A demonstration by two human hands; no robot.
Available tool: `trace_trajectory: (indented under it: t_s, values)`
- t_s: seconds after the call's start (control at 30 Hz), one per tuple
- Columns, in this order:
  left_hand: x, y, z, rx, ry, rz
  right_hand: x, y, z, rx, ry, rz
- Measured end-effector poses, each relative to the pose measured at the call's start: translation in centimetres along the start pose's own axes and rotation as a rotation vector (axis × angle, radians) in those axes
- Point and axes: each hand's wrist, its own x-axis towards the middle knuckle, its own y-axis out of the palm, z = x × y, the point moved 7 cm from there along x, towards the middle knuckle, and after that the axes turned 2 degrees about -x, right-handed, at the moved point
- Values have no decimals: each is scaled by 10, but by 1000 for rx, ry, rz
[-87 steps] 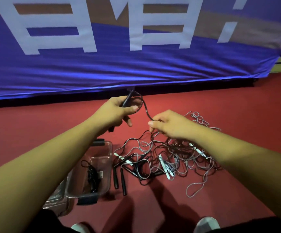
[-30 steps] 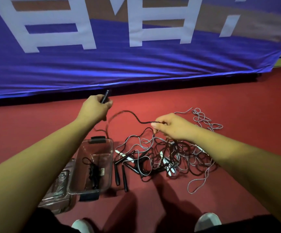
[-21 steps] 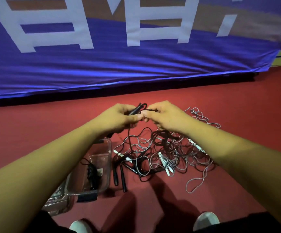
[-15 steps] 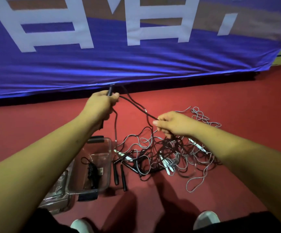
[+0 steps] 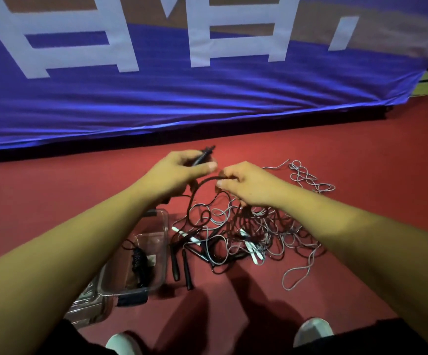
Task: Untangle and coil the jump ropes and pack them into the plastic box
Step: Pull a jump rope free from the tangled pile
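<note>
Jump ropes, count: one heap [image 5: 254, 231] of black and grey cords on the floor, too knotted to count from where I stand; one more rope [image 5: 140, 262], black and bundled, lies inside the plastic box.
Banner [image 5: 156, 98]: one, blue with big white characters; its lower edge runs along the floor just behind the hands.
Floor [image 5: 361, 162]: red, with bare stretches left of the box, right of the heap and between the heap and the banner.
Heap edges: a grey loop [image 5: 297, 275] trails off on the near right and a grey strand [image 5: 307, 178] on the far right.
Plastic box [image 5: 166, 239]: one, clear and lidless, just left of the heap; a second clear piece [image 5: 87, 308] sits under its near corner.
Shoes: two, white, at the bottom edge [image 5: 123, 344] [image 5: 313, 331].
Left hand [image 5: 174, 175]: raised above the heap, grip curled round one black handle [image 5: 204, 156] whose tip pokes out towards the banner.
Right hand [image 5: 246, 185]: close beside the left, grip pinching the black cord [image 5: 200, 184].
Cord and grip: it arcs from the right pinch towards the left hand, then drops into the heap.
Loose black handles: two, side by side between box and heap [image 5: 175, 262] [image 5: 188, 270].
White handles: at least two in the heap [image 5: 182, 231] [image 5: 252, 249].
</note>
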Motion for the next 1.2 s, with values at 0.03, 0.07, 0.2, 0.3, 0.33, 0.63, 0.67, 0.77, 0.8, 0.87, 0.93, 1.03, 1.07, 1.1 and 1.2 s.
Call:
trace_trajectory:
  t_s: [0.03,0.07,0.2,0.3,0.33,0.63,0.67,0.77,0.8,0.87,0.93,1.03,1.07,1.1,1.2]
  values:
    - [-1,6,-1,62,-9,51,1,-2,2,-5,-3,-26]
    - [-1,8,-1,131,-14,76,2,-4,2,-24,-1,-44]
    - [1,-8,-4,251,-26,-72,1,-6,-5,53,29,-15]
    - [7,-26,-2,121,-45,-286,3,-3,-24,17,69,5]
    - [8,-36,0,60,-59,-362,3,1,-36,-16,101,49]
    - [3,-101,28,416,-185,-535,-9,-8,-72,-37,247,56]
    - [3,-98,24,461,-149,-541,-7,-7,-62,-59,204,62]
    - [9,-65,10,237,-36,-421,-3,-2,-31,-101,83,62]
    - [10,-47,7,132,-32,-319,-1,-1,-22,-107,45,54]
    - [8,-11,5,43,-62,-86,3,-1,-7,-82,-8,28]
    - [3,12,8,77,-77,68,6,-4,2,-35,-33,1]
    - [8,8,6,146,-69,-7,5,-6,2,14,-23,7]
    - [10,0,4,117,-75,-88,5,-5,-3,58,0,14]
    - [13,-9,4,63,-81,-179,4,-6,-9,100,23,14]
    - [12,-31,6,-38,-94,-389,3,-5,-25,134,49,11]
